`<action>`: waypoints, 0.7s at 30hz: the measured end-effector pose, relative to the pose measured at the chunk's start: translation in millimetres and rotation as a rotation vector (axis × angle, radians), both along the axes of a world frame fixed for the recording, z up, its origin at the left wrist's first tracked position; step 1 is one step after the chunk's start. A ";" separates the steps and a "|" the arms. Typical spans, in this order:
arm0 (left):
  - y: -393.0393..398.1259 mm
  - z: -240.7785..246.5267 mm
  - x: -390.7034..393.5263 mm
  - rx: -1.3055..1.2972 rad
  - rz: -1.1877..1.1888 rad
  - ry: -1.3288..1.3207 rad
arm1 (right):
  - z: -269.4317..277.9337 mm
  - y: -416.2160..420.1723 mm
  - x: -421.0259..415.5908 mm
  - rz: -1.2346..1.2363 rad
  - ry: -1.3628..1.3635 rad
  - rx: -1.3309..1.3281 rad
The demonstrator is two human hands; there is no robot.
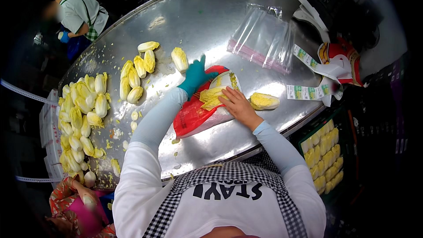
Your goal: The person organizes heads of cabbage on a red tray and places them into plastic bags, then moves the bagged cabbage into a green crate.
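My left hand (195, 77), in a green glove, is over the upper left of a red and white printed plastic bag (190, 119), its thumb and forefinger spread. A napa cabbage heart (179, 59) lies just beyond its knuckles; whether they touch is unclear. My bare right hand (240, 107) rests its fingers on the end of yellow cabbage hearts (210, 96) lying on the bag. The hand hides part of them, so I cannot tell how many there are. Another cabbage heart (265, 101) lies to the right of that hand on the steel table (195, 23).
A large cabbage pile (79, 105) is on the left, with several loose hearts (134, 77) nearer. Clear plastic bags (264, 38) and label strips (307, 92) lie right. A crate of cabbages (324, 155) stands below the edge. Two co-workers (81, 11) (82, 201) are at the left.
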State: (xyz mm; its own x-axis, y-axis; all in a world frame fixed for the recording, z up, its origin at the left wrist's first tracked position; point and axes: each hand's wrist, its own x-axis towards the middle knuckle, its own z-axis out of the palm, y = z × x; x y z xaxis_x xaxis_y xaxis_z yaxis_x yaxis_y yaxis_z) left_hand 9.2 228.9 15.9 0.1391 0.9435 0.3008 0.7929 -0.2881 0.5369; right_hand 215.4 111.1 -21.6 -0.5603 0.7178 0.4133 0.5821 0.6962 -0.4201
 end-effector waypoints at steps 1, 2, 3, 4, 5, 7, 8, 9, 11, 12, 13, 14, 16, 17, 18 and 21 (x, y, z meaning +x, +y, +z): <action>-4.4 -2.3 0.2 -0.327 -0.069 -0.152 | -1.9 0.4 0.0 -0.002 0.006 0.013; -11.9 -5.1 0.3 -0.653 -0.138 -0.304 | -2.7 0.9 0.4 -0.004 0.012 0.026; -29.0 -13.9 8.5 -0.305 -0.177 -0.259 | -4.2 0.8 1.1 -0.032 0.019 0.048; -47.1 -26.7 10.6 -0.238 -0.240 -0.267 | -5.5 -0.4 -0.1 -0.054 0.028 0.065; -64.9 -37.4 10.4 -0.172 -0.305 -0.273 | -7.1 -2.8 -1.5 -0.080 0.039 0.079; -96.2 -41.9 7.7 -0.148 -0.306 -0.272 | -4.1 -8.4 -2.0 -0.036 0.095 0.090; -104.8 -42.4 7.1 -0.133 -0.310 -0.272 | -7.0 -12.6 -2.8 -0.047 0.110 0.126; -110.6 -38.9 8.3 -0.149 -0.274 -0.290 | -6.0 -17.1 -1.7 -0.059 0.120 0.163; -119.2 -30.9 9.9 -0.183 -0.212 -0.328 | -3.6 -23.0 -5.6 -0.118 0.206 0.218; -118.4 -29.9 11.7 -0.251 -0.188 -0.407 | -3.0 -24.6 -3.9 -0.142 0.219 0.231; -115.7 -28.3 13.3 -0.242 -0.225 -0.349 | -2.7 -26.3 -1.0 -0.174 0.228 0.244; -111.1 -26.5 14.7 -0.233 -0.269 -0.292 | -4.5 -27.5 3.1 -0.196 0.206 0.286; -105.3 -17.0 21.8 -0.184 -0.386 -0.172 | -12.7 -18.7 9.9 -0.184 0.210 0.359; -105.7 -15.9 21.9 -0.180 -0.434 -0.102 | -19.5 -12.4 10.3 -0.167 0.207 0.351; -107.0 -15.6 16.9 -0.175 -0.466 -0.056 | -23.0 -7.0 2.7 -0.123 0.236 0.298; -111.7 5.5 5.2 -0.573 -0.419 -0.408 | -29.6 -0.5 -3.1 -0.029 0.421 -0.023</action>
